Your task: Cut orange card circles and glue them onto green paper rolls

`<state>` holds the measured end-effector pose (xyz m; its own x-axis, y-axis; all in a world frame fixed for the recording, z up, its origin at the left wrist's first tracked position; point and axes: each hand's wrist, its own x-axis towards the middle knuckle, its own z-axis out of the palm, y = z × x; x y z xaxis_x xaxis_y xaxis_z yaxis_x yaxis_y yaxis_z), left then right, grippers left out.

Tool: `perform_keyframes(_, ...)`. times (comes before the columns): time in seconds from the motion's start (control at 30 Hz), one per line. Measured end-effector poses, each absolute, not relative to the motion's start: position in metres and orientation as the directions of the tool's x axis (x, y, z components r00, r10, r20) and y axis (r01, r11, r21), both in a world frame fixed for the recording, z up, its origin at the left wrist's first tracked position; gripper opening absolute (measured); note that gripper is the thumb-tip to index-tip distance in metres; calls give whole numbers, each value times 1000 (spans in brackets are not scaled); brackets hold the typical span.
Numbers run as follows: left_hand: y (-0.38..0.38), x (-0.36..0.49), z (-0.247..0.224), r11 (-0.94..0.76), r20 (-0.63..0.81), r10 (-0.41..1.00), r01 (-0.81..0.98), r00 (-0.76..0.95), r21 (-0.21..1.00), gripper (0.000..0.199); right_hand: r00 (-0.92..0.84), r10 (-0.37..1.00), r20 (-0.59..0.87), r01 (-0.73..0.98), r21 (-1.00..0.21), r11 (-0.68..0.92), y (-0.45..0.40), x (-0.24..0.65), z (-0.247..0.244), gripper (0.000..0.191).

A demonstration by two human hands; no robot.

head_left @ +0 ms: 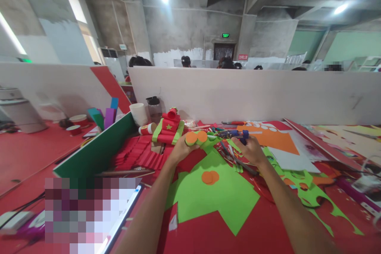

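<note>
My left hand [186, 149] is closed on a green paper piece with two orange paper discs [196, 138] at its front end. In my right hand [251, 149] is a blue hot glue gun [233, 134], its nozzle pointing left towards that piece. Whether the nozzle touches the paper I cannot tell. Below my hands, more orange discs [210, 177] lie overlapping on bright green paper sheets [214, 202]. Pliers [235, 158] and loose scraps are under the right hand.
Stacked red paper strips [137, 152] and a red-and-green paper model with a star [169, 127] stand left. A green divider [98, 151] and a phone or tablet [119, 214] flank them. Green cut-out scraps [309, 194] and an orange sheet [274, 141] lie right. A white partition [238, 95] closes the back.
</note>
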<state>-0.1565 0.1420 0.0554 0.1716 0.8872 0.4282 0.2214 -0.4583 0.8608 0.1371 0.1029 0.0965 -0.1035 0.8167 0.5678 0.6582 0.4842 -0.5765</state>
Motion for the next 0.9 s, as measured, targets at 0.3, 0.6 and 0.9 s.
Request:
perform_keyframes(0.3,143,-158,53,-492,459,869,208,186,845,34,-151,775,613,724,-466,509,102,127,93,45)
perform_keyframes(0.6,140,-158,57,-467,442,883,190,160,864,30,-109,798,593,717,-509,476,101,146,102,43)
perform_keyframes(0.9,139,-155,58,-466,446,884,188,143,864,29,-146,796,587,687,-519,509,103,130,92,42)
